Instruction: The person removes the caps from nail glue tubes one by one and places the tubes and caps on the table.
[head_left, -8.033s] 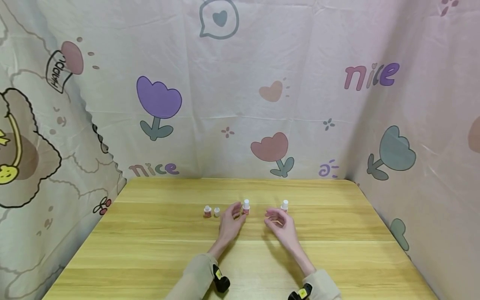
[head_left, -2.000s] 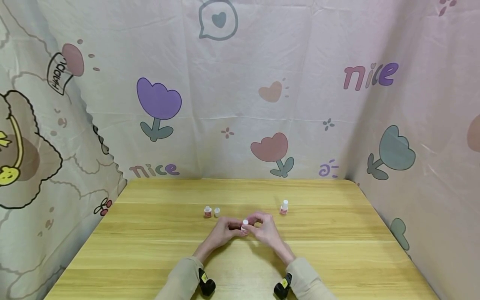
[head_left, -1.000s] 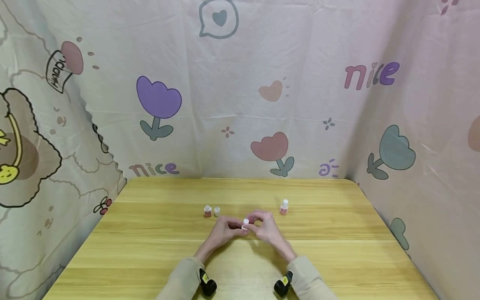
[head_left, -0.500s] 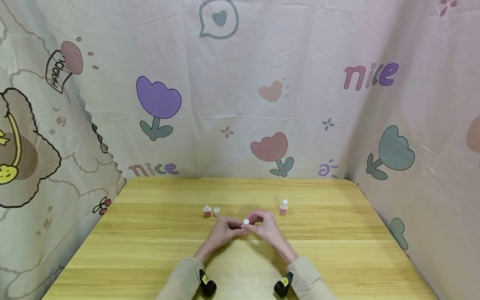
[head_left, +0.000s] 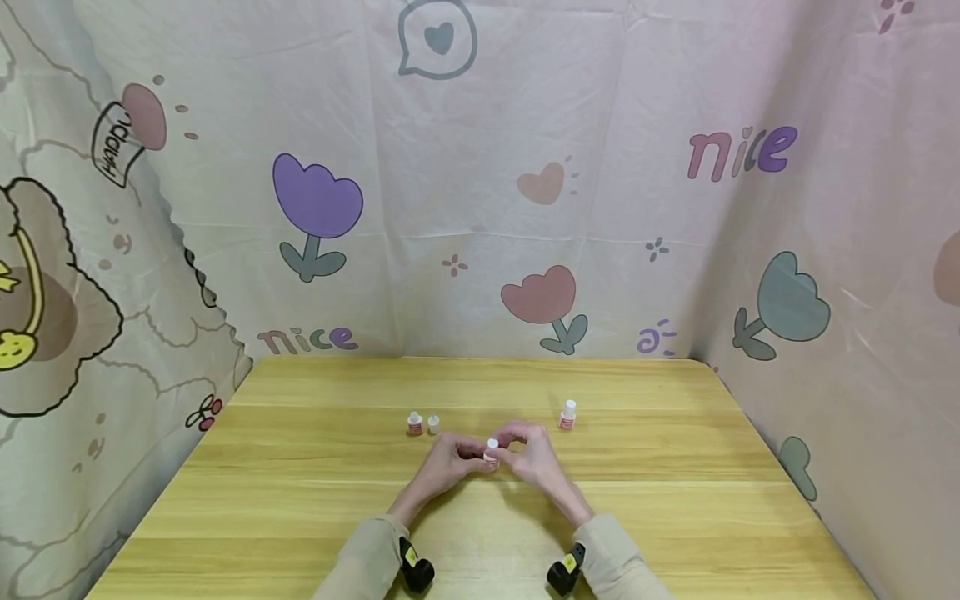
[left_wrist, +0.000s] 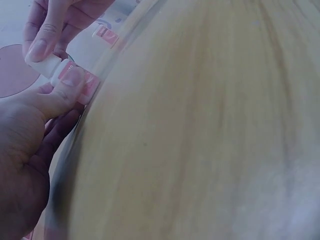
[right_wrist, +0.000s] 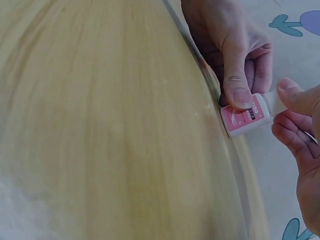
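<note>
A small white bottle with a pink label (right_wrist: 242, 120) stands between my two hands at the middle of the table. My left hand (head_left: 444, 462) pinches its body between thumb and fingers; in the left wrist view the thumb lies across the label. On the white cap (left_wrist: 44, 66) at the bottle's top, the thumb and fingers of my right hand (head_left: 534, 460) pinch from the other side. The cap sits at the bottle's neck, and whether it is loose cannot be told.
Left of my hands stands a similar bottle (head_left: 415, 424) with its nozzle bare, beside a separate white cap (head_left: 433, 425). A capped bottle (head_left: 567, 415) stands behind my right hand. Patterned cloth (head_left: 450, 275) hangs behind the wooden table (head_left: 315, 500).
Since the oldest frame, the middle bottle has come nearer, into my left hand's grip. My right hand has left the right bottle's side for the cap. Over the last second hardly anything moves.
</note>
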